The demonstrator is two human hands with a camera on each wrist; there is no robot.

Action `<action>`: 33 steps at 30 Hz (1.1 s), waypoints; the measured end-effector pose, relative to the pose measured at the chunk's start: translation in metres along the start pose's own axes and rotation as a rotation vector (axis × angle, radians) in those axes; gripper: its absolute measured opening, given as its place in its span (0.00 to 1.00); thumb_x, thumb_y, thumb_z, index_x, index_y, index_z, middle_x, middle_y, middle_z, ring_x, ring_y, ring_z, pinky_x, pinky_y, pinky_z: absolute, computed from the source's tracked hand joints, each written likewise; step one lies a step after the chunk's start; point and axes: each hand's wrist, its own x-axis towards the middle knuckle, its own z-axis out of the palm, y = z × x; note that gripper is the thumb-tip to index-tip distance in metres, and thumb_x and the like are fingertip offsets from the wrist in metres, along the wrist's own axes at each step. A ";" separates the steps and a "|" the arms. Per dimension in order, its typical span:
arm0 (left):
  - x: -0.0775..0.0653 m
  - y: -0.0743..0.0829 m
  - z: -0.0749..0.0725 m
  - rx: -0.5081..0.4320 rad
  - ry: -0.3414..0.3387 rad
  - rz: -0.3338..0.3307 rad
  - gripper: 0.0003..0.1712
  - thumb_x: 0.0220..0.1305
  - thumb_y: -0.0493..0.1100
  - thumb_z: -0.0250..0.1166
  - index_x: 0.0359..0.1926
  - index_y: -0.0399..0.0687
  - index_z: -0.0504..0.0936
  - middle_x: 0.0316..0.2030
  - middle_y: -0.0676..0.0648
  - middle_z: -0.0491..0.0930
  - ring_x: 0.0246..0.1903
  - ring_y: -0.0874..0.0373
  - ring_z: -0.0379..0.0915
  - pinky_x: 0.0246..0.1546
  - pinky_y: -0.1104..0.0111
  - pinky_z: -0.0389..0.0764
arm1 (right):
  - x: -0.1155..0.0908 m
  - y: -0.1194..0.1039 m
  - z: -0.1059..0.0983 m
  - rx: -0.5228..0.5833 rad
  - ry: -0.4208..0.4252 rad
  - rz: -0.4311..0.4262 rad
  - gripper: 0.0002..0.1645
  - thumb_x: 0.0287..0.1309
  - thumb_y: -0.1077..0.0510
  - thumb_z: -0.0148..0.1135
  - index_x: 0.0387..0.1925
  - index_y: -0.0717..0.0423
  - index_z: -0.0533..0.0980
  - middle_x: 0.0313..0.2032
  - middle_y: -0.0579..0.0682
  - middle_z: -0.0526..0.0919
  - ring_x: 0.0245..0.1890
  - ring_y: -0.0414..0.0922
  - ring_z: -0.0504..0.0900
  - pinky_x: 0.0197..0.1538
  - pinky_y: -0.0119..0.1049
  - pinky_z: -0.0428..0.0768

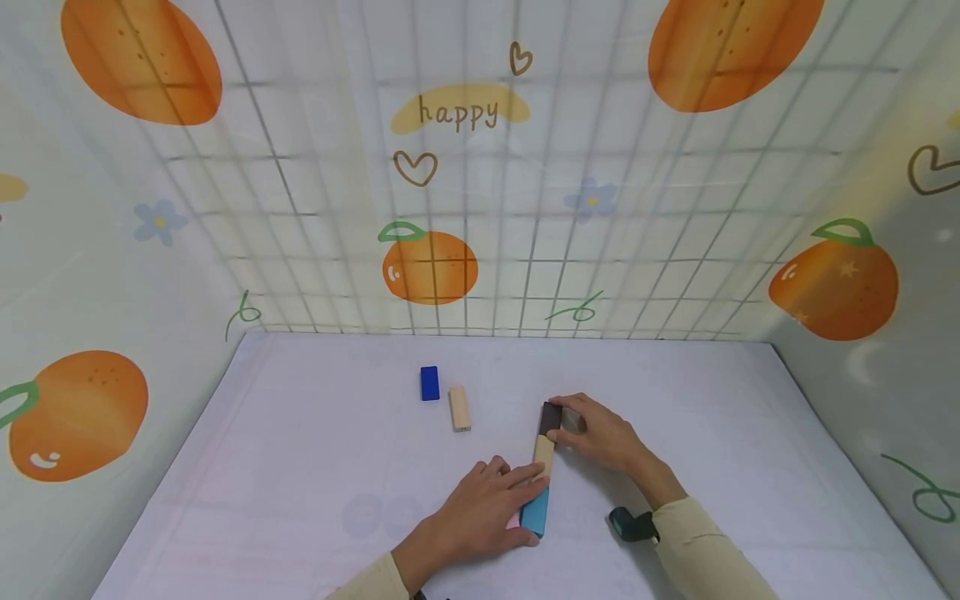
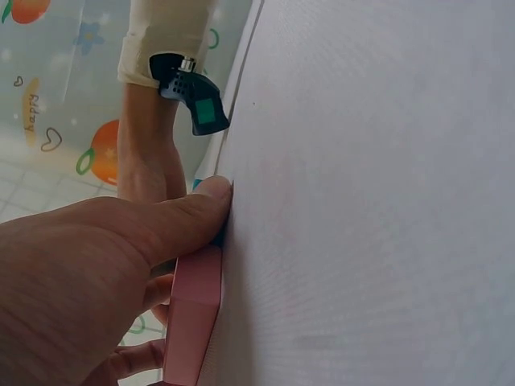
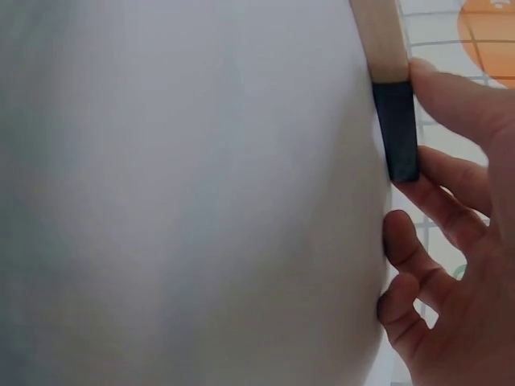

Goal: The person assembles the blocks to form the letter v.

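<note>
A row of small blocks runs away from me on the white table: a light blue block (image 1: 536, 512) at the near end, a plain wooden block (image 1: 543, 452), then a black block (image 1: 551, 418). Beside the light blue one lies a pink block (image 2: 193, 310), mostly hidden under my left hand (image 1: 489, 510) in the head view. That hand rests over the row with fingers extended, the thumb at the light blue block's near end. My right hand (image 1: 606, 435) pinches the black block by its ends, thumb close to where it meets the wooden block.
Left of the row, farther back, lie a dark blue block (image 1: 430, 383) and another wooden block (image 1: 460, 408). A dark device (image 1: 632, 525) is strapped to the right wrist. A fruit-printed curtain (image 1: 495, 192) over a wire grid stands behind the table.
</note>
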 end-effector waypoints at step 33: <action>-0.008 -0.015 0.003 -0.120 0.041 -0.067 0.50 0.61 0.74 0.61 0.79 0.68 0.55 0.77 0.57 0.56 0.67 0.59 0.60 0.65 0.55 0.69 | -0.026 -0.015 0.004 -0.077 0.090 0.041 0.50 0.57 0.34 0.69 0.73 0.53 0.64 0.66 0.63 0.69 0.54 0.57 0.78 0.42 0.62 0.81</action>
